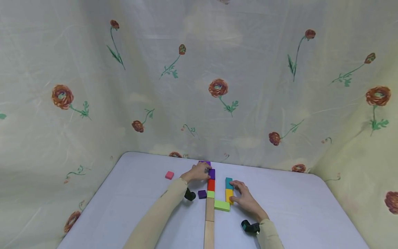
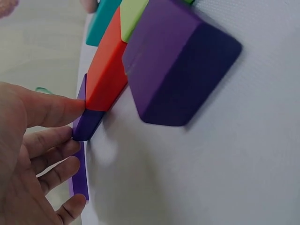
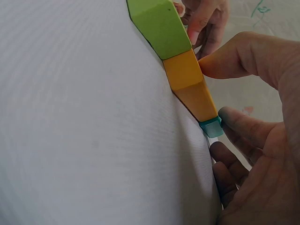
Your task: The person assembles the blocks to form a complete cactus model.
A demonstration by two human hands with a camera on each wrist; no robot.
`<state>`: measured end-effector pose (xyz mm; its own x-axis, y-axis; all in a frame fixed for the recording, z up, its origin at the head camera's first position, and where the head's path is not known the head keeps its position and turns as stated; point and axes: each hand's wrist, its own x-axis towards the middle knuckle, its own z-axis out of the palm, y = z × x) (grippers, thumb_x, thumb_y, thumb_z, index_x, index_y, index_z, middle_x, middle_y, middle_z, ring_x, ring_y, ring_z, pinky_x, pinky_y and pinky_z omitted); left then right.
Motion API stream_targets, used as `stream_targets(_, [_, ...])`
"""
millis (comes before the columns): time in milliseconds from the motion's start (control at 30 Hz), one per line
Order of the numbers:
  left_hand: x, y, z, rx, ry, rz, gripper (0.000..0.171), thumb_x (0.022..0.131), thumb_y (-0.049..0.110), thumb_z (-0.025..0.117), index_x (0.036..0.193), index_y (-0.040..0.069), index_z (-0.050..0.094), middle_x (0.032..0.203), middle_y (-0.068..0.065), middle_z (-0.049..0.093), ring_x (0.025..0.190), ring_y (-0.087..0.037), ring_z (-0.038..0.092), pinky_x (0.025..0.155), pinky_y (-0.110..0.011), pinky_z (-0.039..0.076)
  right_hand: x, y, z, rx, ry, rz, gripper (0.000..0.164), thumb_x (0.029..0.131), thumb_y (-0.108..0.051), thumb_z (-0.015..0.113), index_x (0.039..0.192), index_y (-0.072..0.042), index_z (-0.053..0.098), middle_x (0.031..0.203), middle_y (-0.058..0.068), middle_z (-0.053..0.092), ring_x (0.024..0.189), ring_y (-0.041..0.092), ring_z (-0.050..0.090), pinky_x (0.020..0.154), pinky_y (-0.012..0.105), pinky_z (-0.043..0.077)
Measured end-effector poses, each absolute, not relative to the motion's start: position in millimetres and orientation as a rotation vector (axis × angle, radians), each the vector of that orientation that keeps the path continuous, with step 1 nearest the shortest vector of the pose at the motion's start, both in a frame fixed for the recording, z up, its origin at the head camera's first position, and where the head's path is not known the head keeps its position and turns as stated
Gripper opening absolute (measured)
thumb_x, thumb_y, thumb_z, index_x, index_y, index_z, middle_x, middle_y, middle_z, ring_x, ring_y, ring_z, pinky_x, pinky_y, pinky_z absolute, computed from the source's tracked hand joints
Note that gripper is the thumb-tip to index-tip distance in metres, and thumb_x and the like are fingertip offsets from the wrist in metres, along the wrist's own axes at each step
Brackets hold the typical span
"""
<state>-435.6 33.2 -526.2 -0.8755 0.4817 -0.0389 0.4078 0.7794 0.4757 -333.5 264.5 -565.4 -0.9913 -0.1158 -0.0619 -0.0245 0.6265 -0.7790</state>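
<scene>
My left hand is at the far end of a central row of blocks. Its thumb and index finger pinch a purple block that adjoins a red block; the other fingers lie by another purple block. My right hand has its fingers spread along a shorter row. Its thumb touches the yellow block and its index fingertip is at the teal block. A long light green block joins the yellow block's near end to the central row.
Two plain wooden blocks continue the central row toward me, below a small light green block. A loose dark purple block lies left of the row, and a pink block farther left. A flowered curtain hangs behind the white table.
</scene>
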Motion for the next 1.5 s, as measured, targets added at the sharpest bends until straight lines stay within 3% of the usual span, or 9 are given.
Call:
stream_targets(733, [-434.4,25.6,-525.7,0.725,2.829,0.690,0.049,0.089,0.025,0.063,0.134,0.009,0.056,0.143,-0.009,0.049,0.136,-0.027,0.038,0.112,-0.057,0.027,-336.0,261.0,-565.8,-0.133,2.731,-1.325,0.061,0.085,-0.015,0.068,0.141,-0.013,0.044,0.153,0.013,0.029,0.142,0.038,0.025,0.116,0.058,0.020])
stream_targets(1000, [-420.7,17.5,-520.5,0.745,2.859,0.794,0.037,0.090,0.029,0.065,0.121,0.009,0.063,0.117,-0.004,0.061,0.113,-0.019,0.051,0.105,-0.048,0.034,-335.2,263.8,-566.0,-0.142,2.743,-1.310,0.061,0.085,-0.014,0.067,0.142,-0.013,0.044,0.153,0.013,0.029,0.142,0.037,0.025,0.115,0.058,0.020])
stream_targets(1200, [-405.5,9.9,-515.0,0.787,2.877,0.786,0.024,0.089,0.029,0.066,0.107,0.014,0.067,0.099,0.003,0.061,0.096,-0.013,0.053,0.093,-0.038,0.040,-335.2,265.8,-566.8,-0.143,2.740,-1.308,0.062,0.085,-0.014,0.067,0.142,-0.014,0.044,0.154,0.013,0.028,0.143,0.036,0.024,0.116,0.059,0.019])
stream_targets(1500, [-381.9,-6.3,-516.8,0.788,2.859,0.739,0.018,0.087,0.028,0.069,0.097,0.014,0.067,0.090,0.005,0.060,0.086,-0.010,0.051,0.089,-0.036,0.043,-334.7,264.2,-566.0,-0.137,2.735,-1.311,0.061,0.085,-0.014,0.066,0.142,-0.013,0.043,0.154,0.013,0.028,0.143,0.037,0.025,0.116,0.058,0.020])
